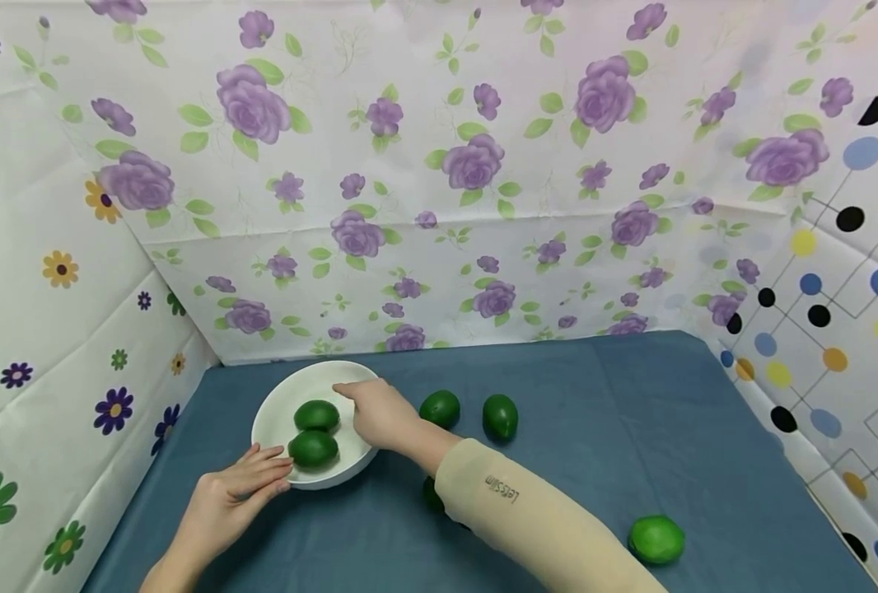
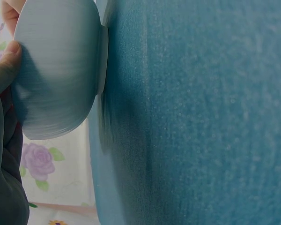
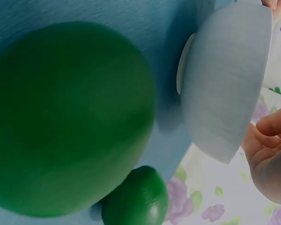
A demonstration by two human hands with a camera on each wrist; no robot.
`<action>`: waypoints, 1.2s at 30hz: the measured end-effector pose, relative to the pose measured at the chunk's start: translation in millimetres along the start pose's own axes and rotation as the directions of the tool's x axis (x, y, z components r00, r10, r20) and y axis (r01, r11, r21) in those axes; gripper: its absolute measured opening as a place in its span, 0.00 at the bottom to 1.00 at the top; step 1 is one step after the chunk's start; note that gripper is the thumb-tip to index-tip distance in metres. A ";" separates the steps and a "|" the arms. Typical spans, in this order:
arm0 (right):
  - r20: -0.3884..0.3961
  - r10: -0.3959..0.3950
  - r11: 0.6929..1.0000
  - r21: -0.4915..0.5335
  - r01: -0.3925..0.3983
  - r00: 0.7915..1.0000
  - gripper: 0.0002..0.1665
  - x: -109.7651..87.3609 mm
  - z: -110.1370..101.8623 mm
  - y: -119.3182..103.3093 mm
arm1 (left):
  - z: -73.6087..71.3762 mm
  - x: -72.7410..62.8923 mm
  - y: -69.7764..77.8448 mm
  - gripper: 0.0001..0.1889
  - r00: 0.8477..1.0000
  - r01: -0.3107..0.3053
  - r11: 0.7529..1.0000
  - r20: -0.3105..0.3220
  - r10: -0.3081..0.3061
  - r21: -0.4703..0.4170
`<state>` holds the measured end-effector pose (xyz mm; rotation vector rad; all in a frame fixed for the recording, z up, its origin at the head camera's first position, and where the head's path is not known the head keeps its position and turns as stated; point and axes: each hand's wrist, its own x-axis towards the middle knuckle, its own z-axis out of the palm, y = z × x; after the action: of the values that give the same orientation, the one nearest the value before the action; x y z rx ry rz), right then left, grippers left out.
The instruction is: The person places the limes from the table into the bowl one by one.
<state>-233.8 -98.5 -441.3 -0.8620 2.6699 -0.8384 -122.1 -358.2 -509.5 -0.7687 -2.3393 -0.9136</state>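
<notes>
A white bowl (image 1: 276, 412) stands on the blue cloth with two dark green, avocado-like fruits (image 1: 313, 449) inside. My left hand (image 1: 235, 490) grips its near left rim, fingers over the edge and thumb outside; the left wrist view shows that thumb (image 2: 8, 58) against the rim. Over the bowl's right side is my right hand (image 1: 383, 416), one finger stretched toward the inside and the others loosely bent. Nothing shows in its grasp, though its palm is hidden from above. In the right wrist view those bent fingers (image 3: 267, 145) are beside the bowl's rim.
Right of the bowl lie two more dark green fruits, one (image 1: 440, 408) by my right wrist and one (image 1: 500, 417) farther right. Another (image 1: 431, 494) is mostly hidden under my sleeve (image 1: 528, 511). A brighter green lime (image 1: 656, 540) lies near right. Patterned sheets (image 1: 424, 272) enclose the table.
</notes>
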 end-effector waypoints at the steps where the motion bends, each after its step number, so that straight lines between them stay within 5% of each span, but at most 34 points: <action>1: -0.009 -0.008 1.000 0.013 0.008 1.000 0.31 -1.9 -1.7 2.1 | -0.2 0.2 0.2 0.22 1.000 0.002 1.000 0.002 -0.002 0.001; 18: -0.104 -0.106 0.972 0.200 0.125 0.989 0.23 -38.2 -29.6 40.2 | -1.1 -0.1 0.4 0.21 0.999 0.037 0.999 0.009 -0.037 -0.006; 36: -0.135 -0.041 0.958 0.277 0.078 0.990 0.18 -100.0 -66.5 95.1 | -1.1 0.5 2.8 0.21 1.000 0.027 1.000 0.002 -0.027 -0.007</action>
<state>-221.9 54.2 -439.5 -0.8464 2.5495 -1.2919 -120.3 -357.1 -507.2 -0.7424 -2.3544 -0.9338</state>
